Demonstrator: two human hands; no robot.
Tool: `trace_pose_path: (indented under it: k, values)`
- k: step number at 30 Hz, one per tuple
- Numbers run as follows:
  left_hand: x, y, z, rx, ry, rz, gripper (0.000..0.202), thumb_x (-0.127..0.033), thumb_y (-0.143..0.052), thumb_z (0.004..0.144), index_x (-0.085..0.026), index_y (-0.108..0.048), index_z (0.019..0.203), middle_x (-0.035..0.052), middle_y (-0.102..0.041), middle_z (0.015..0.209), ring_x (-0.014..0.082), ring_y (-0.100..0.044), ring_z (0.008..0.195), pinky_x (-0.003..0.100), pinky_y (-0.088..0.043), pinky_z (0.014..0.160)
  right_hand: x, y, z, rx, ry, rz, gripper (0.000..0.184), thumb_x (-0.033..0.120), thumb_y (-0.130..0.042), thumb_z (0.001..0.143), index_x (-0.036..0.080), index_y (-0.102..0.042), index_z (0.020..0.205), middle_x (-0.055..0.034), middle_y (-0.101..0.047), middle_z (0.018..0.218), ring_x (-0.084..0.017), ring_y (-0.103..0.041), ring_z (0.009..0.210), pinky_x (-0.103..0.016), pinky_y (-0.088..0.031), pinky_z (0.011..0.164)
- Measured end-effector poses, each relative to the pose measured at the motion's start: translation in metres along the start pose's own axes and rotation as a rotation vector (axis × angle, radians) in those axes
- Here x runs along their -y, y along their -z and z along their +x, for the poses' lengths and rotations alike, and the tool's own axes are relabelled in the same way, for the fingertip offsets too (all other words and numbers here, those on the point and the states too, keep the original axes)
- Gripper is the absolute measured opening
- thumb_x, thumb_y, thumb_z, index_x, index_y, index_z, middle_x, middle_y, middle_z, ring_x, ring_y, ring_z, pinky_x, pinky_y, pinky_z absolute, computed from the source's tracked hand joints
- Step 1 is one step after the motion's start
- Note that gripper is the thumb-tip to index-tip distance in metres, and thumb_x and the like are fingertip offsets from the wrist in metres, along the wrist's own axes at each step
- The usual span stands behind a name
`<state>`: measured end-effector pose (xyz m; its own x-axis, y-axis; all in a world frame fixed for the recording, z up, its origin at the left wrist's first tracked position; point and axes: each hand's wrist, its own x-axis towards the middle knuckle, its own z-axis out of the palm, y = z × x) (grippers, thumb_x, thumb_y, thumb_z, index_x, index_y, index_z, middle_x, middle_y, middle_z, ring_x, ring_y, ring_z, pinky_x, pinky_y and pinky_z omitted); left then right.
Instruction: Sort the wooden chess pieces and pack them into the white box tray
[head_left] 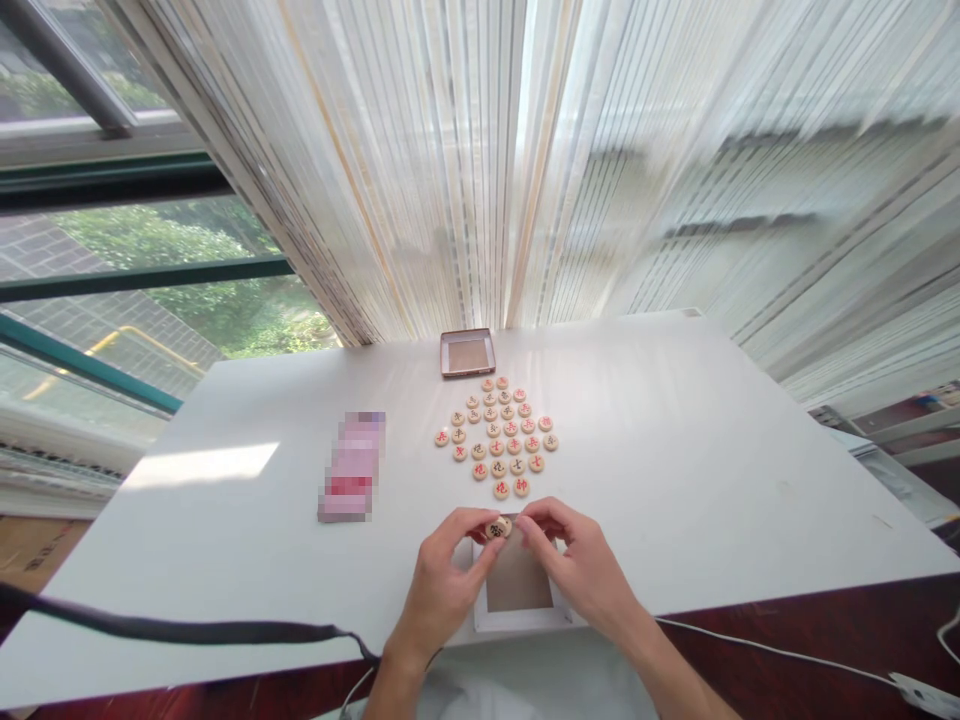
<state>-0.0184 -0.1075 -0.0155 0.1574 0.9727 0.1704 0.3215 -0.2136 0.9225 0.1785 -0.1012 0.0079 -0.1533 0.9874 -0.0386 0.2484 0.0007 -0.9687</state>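
Note:
My left hand (442, 575) and my right hand (574, 560) meet over the far edge of a shallow white box (517, 618) with a brown inside, near the table's front edge. Both pinch a round wooden chess piece (496, 529) with a dark character on it. A second piece may sit right behind it, partly hidden by my right fingers. Just beyond lie several more wooden chess pieces (499, 435), with red or black characters, spread flat on the white table (675, 450).
A small brown-rimmed tin lid or tray (467, 353) lies at the far side of the pieces. A pink, blurred-out flat packet (354, 466) lies to the left. A dark strap (187, 630) and a white cable (780, 655) cross the near edge. Curtains hang behind.

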Motion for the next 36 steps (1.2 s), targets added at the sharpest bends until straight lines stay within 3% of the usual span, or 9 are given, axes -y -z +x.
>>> trace_pose_path:
  k: [4,11,27,32,36]
  values:
    - [0.009,0.000,0.000,-0.089,0.187,-0.268,0.027,-0.031,-0.072,0.088,-0.018,-0.067,0.111,0.0082,-0.076,0.100,0.0214,-0.074,0.094,0.035,-0.061,0.089,-0.017,0.013,-0.001,-0.127,0.102,-0.226,0.018,0.037,-0.055,0.099,0.024,-0.066,0.101,-0.0066,-0.069,0.098,-0.020,-0.063,0.075,-0.031,-0.049,0.060]
    - [0.014,-0.002,0.004,-0.127,0.277,-0.453,0.035,-0.035,-0.071,0.089,-0.016,-0.066,0.117,0.0119,-0.076,0.110,0.0234,-0.075,0.096,0.037,-0.063,0.087,-0.035,0.022,-0.003,-0.061,0.131,-0.288,0.013,0.031,-0.054,0.099,0.026,-0.064,0.106,-0.0063,-0.065,0.104,-0.018,-0.061,0.072,-0.032,-0.049,0.061]
    - [0.018,-0.002,0.003,-0.116,0.314,-0.360,0.040,-0.034,-0.075,0.085,-0.020,-0.067,0.121,0.0084,-0.073,0.116,0.0194,-0.071,0.102,0.030,-0.059,0.092,-0.046,0.020,0.000,-0.048,0.193,-0.336,0.014,0.023,-0.052,0.100,0.025,-0.065,0.104,-0.0045,-0.064,0.103,-0.016,-0.060,0.069,-0.031,-0.052,0.064]
    - [0.017,0.006,0.000,-0.103,0.274,-0.145,0.038,-0.038,-0.072,0.087,-0.022,-0.068,0.121,0.0065,-0.072,0.117,0.0190,-0.070,0.100,0.031,-0.057,0.094,-0.040,0.016,-0.001,-0.112,0.351,-0.429,0.017,0.021,-0.062,0.094,0.025,-0.065,0.111,-0.0077,-0.063,0.105,-0.023,-0.061,0.095,-0.039,-0.055,0.083]
    - [0.016,0.013,0.000,-0.096,0.230,0.029,0.038,-0.040,-0.068,0.090,-0.023,-0.067,0.123,0.0053,-0.073,0.109,0.0188,-0.069,0.094,0.032,-0.057,0.091,-0.028,0.008,0.001,0.005,0.472,-0.513,0.029,0.019,-0.072,0.087,0.025,-0.065,0.115,-0.0080,-0.065,0.110,-0.026,-0.058,0.104,-0.042,-0.053,0.091]
